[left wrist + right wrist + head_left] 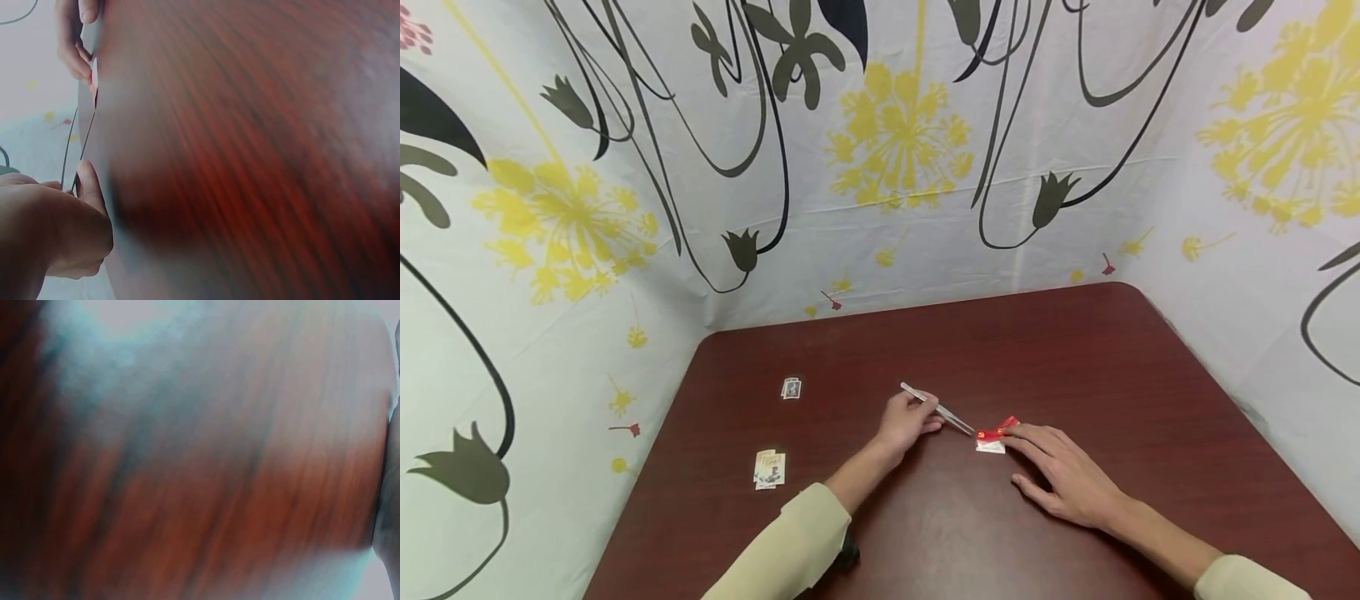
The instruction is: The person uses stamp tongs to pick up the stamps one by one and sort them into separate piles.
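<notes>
In the head view my left hand (904,425) pinches a pair of metal tweezers (953,417), their tips pointing right and down at the edge of some small red stamps (987,435). White paper pieces (991,447) show just below the red ones. From the other side my right hand (1063,475) rests low over the table, its fingertips on the right part of the red stamps and partly covering them. The left wrist view shows the two thin tweezer prongs (86,139) apart from each other, with the left thumb along them.
Two small groups of stamps lie to the left on the dark red table (1037,333): dark grey ones (792,388) farther back and pale ones (770,470) nearer. A patterned cloth (910,250) hangs behind the table's far edge. The right wrist view is mostly blurred tabletop.
</notes>
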A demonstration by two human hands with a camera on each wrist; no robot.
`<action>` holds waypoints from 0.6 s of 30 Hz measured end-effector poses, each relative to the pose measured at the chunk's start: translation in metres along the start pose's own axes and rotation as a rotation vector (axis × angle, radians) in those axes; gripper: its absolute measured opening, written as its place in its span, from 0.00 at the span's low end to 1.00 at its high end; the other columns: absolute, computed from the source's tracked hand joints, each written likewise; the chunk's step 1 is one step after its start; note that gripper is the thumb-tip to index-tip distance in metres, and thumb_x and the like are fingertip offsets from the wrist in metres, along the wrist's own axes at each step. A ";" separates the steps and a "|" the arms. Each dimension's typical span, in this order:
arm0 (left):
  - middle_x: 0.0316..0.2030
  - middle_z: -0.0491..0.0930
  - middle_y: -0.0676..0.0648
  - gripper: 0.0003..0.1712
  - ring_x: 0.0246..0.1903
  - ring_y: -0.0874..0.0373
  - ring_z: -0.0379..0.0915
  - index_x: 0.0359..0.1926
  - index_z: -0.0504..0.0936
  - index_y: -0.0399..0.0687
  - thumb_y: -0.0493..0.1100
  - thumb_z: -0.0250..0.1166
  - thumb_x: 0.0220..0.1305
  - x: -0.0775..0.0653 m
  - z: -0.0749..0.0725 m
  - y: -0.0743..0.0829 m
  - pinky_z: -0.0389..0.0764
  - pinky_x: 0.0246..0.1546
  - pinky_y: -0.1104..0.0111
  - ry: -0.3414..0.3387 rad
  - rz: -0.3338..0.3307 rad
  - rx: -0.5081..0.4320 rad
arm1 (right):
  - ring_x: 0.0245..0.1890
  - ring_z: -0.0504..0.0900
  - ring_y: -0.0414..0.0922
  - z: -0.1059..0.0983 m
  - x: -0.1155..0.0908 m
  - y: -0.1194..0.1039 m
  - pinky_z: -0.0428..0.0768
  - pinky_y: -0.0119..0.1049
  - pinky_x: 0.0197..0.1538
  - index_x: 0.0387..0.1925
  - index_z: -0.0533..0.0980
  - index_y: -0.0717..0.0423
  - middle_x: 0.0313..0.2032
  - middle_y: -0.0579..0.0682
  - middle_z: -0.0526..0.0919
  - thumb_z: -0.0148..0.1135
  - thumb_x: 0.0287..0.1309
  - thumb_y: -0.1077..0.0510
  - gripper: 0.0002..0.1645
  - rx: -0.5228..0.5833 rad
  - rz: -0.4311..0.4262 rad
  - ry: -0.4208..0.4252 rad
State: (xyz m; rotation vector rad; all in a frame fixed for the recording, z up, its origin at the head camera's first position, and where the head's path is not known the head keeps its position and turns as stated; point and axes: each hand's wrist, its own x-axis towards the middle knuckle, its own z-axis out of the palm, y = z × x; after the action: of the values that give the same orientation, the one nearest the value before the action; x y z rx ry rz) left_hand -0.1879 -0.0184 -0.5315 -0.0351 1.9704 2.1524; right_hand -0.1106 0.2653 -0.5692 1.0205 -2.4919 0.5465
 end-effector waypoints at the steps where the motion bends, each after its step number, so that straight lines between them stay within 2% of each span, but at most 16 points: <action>1: 0.37 0.88 0.40 0.10 0.33 0.55 0.87 0.50 0.81 0.29 0.35 0.65 0.76 0.000 0.001 0.000 0.93 0.42 0.64 -0.001 0.002 0.002 | 0.65 0.77 0.54 0.000 0.000 0.000 0.74 0.55 0.65 0.67 0.78 0.57 0.66 0.52 0.79 0.74 0.61 0.49 0.35 0.000 0.000 0.000; 9: 0.37 0.88 0.39 0.09 0.37 0.47 0.89 0.49 0.81 0.30 0.34 0.65 0.75 0.000 0.007 -0.004 0.93 0.44 0.61 -0.009 -0.004 0.006 | 0.65 0.76 0.53 0.000 0.000 0.000 0.75 0.56 0.65 0.67 0.78 0.57 0.66 0.52 0.79 0.74 0.62 0.49 0.35 0.002 0.000 -0.008; 18: 0.37 0.87 0.40 0.08 0.34 0.54 0.87 0.49 0.81 0.28 0.32 0.64 0.76 0.000 0.011 -0.005 0.93 0.40 0.63 -0.020 -0.005 0.016 | 0.64 0.77 0.52 0.001 0.001 0.001 0.74 0.53 0.64 0.66 0.79 0.58 0.65 0.52 0.80 0.74 0.60 0.50 0.34 -0.001 -0.013 0.010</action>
State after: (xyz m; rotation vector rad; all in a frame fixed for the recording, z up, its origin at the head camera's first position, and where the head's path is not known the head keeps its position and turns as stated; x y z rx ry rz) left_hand -0.1860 -0.0070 -0.5356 -0.0159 1.9744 2.1256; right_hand -0.1120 0.2650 -0.5695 1.0308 -2.4747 0.5445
